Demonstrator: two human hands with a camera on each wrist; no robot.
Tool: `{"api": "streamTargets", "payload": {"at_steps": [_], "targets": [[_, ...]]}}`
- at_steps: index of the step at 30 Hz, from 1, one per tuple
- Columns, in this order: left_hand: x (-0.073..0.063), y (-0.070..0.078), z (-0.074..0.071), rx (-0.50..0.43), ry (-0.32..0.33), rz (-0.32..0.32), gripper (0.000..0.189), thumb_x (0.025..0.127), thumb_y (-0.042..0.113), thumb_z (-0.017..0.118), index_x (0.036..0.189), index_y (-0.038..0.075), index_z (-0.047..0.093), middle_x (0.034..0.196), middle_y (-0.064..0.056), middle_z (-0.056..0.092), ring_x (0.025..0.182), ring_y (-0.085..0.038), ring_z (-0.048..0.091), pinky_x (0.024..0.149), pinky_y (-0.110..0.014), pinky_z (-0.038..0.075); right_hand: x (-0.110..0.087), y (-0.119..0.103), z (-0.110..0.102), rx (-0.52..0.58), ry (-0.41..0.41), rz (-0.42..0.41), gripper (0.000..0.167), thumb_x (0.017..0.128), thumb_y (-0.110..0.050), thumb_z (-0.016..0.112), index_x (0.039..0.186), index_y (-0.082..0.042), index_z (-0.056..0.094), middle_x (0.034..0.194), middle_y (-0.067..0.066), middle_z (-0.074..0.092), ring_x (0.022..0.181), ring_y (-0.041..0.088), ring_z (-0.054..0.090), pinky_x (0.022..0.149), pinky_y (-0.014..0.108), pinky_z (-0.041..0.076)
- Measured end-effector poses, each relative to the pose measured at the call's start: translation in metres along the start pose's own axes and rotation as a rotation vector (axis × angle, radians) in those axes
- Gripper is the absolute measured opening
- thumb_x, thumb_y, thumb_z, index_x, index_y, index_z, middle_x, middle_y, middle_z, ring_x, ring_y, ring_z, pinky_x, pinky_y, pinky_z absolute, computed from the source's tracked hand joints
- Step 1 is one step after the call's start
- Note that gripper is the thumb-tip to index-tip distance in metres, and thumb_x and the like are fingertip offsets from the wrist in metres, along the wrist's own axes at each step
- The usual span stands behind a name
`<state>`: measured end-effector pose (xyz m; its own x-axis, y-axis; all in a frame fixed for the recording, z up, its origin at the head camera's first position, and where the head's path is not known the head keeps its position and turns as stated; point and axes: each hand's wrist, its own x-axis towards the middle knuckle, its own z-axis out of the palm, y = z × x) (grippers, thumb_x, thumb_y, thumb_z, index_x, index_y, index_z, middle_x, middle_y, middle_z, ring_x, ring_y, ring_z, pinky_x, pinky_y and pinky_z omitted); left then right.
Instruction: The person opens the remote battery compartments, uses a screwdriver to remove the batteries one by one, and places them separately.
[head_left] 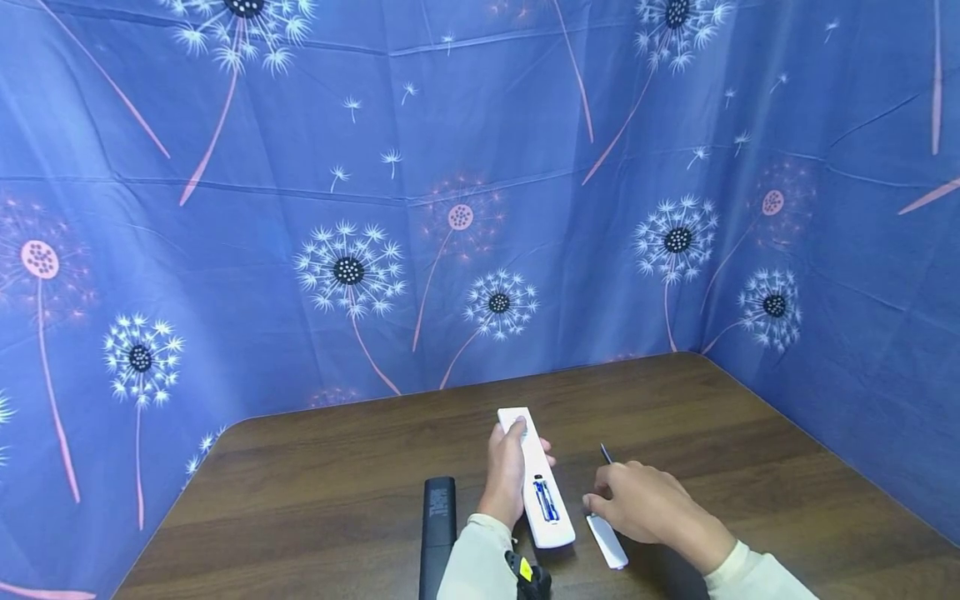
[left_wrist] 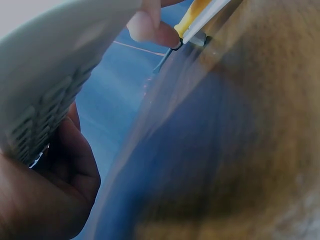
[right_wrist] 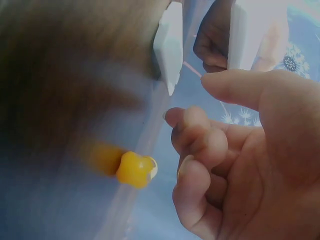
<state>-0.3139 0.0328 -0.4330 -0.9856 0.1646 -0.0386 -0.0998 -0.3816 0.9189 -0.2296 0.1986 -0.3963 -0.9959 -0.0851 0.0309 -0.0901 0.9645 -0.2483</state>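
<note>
My left hand (head_left: 506, 473) grips a white remote control (head_left: 536, 457), its back turned up and the battery bay uncovered. Blue batteries (head_left: 546, 500) lie in that bay; the remote's button side (left_wrist: 52, 102) shows in the left wrist view. Beside it on the table lies a white battery cover (head_left: 607, 542), right by the thumb of my right hand (head_left: 648, 500). That hand's fingers (right_wrist: 200, 137) are loosely bent, with nothing between them in the right wrist view. Close below them is a yellow-handled screwdriver (right_wrist: 135, 170), mostly hidden by the hand in the head view, where its dark shaft (head_left: 606, 454) sticks out.
A black remote control (head_left: 438, 521) lies on the brown wooden table (head_left: 322, 492), left of my left forearm. A black strap with a yellow mark (head_left: 528, 573) is at my left wrist. Blue dandelion-print cloth (head_left: 420, 150) hangs behind the table and along its right side.
</note>
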Motion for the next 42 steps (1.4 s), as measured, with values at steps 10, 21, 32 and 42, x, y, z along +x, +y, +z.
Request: {"api": "streamTargets", "payload": {"at_steps": [10,21,32,42], "targets": [[0.000,0.000,-0.003,0.011,0.016,0.006,0.035,0.104,0.028,0.043,0.129,0.004,0.041,0.078,-0.010,0.064,0.059,-0.019,0.064,0.060,-0.031,0.052,0.001,0.009,-0.003,-0.022,0.048,-0.011,0.018,0.090,-0.036,0.072,0.089,-0.018,0.071,0.085,-0.001,0.067,0.076,0.019,0.062,0.063,0.049,0.050],[0.001,-0.004,0.001,-0.001,0.021,0.019,0.034,0.104,0.028,0.043,0.128,0.004,0.040,0.076,-0.011,0.063,0.055,-0.019,0.064,0.058,-0.031,0.052,-0.004,0.025,-0.003,0.087,0.069,0.024,0.016,0.092,-0.031,0.069,0.084,-0.017,0.067,0.058,-0.005,0.051,0.050,0.013,0.049,0.049,0.037,0.039],[-0.002,-0.003,0.001,0.011,0.022,0.014,0.037,0.104,0.029,0.044,0.130,0.004,0.040,0.079,-0.011,0.064,0.058,-0.019,0.064,0.060,-0.031,0.053,0.004,0.035,-0.001,0.105,0.085,0.040,0.016,0.094,-0.030,0.068,0.086,-0.017,0.067,0.058,-0.004,0.050,0.049,0.013,0.049,0.048,0.035,0.037],[-0.002,-0.003,0.001,0.006,0.035,0.007,0.034,0.104,0.029,0.045,0.127,0.005,0.042,0.078,-0.012,0.064,0.057,-0.020,0.064,0.058,-0.030,0.050,0.012,0.044,-0.007,-0.008,0.032,0.031,0.026,0.092,-0.034,0.070,0.102,-0.011,0.071,0.081,-0.001,0.062,0.075,0.020,0.059,0.066,0.053,0.050]]}}
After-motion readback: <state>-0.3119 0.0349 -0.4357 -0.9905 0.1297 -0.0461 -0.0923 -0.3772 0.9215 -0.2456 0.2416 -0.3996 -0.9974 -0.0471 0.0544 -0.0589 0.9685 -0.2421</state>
